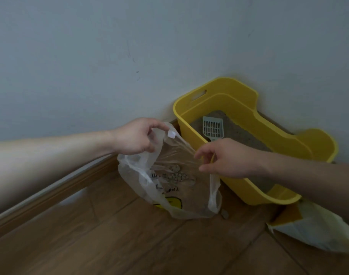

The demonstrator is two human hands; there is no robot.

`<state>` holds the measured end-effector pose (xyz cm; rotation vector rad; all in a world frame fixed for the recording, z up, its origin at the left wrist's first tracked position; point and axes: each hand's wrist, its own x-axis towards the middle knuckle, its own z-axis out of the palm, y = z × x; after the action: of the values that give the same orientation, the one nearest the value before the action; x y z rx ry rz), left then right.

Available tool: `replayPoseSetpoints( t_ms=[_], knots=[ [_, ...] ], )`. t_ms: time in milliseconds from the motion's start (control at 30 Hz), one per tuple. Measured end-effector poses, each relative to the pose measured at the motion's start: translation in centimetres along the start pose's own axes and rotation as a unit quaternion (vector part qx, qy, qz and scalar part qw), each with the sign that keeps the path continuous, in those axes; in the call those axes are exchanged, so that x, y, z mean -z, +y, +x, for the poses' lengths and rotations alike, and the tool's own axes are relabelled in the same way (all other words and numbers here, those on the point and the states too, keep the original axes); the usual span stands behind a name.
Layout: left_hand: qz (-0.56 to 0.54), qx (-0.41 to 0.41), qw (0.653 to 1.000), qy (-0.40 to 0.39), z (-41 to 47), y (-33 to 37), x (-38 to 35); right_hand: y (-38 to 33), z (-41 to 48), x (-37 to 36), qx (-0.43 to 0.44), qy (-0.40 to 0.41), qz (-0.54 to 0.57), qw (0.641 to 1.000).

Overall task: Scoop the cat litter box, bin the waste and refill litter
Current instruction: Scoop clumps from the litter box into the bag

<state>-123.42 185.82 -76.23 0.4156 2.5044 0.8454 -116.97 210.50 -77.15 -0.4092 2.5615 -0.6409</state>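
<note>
Room corner. Pale grey-blue wall (80, 46) along the left, plain painted finish. It meets a second wall (312, 46) of the same colour at the right.

A few dark scuffs on the left one: a small dash (137, 72) and, above it, a faint vertical streak (128, 52).

Wood-toned skirting board (56, 187) runs along the foot of the left wall, with a lighter strip along its top edge.

Floor (110, 245) is brown wood-grain plank, seams visible, laid at an angle to my view. Light is dim and even.
</note>
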Motion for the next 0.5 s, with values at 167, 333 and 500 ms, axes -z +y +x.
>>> replayPoseSetpoints(
  t_ms=[167,333,500],
  knots=[
    [0.031,0.005,0.999,0.034,-0.3,-1.1,0.5,-0.1,-0.5,-1.5,-0.029,-0.154,-0.096,0.983],
    [0.017,0.010,0.999,0.051,-0.6,-1.2,0.8,0.7,-0.6,-2.7,-0.045,-0.218,-0.130,0.966],
    [0.002,0.015,0.996,0.089,-0.5,-1.9,1.0,0.7,-0.2,-3.1,-0.037,-0.186,-0.125,0.974]
  ],
)
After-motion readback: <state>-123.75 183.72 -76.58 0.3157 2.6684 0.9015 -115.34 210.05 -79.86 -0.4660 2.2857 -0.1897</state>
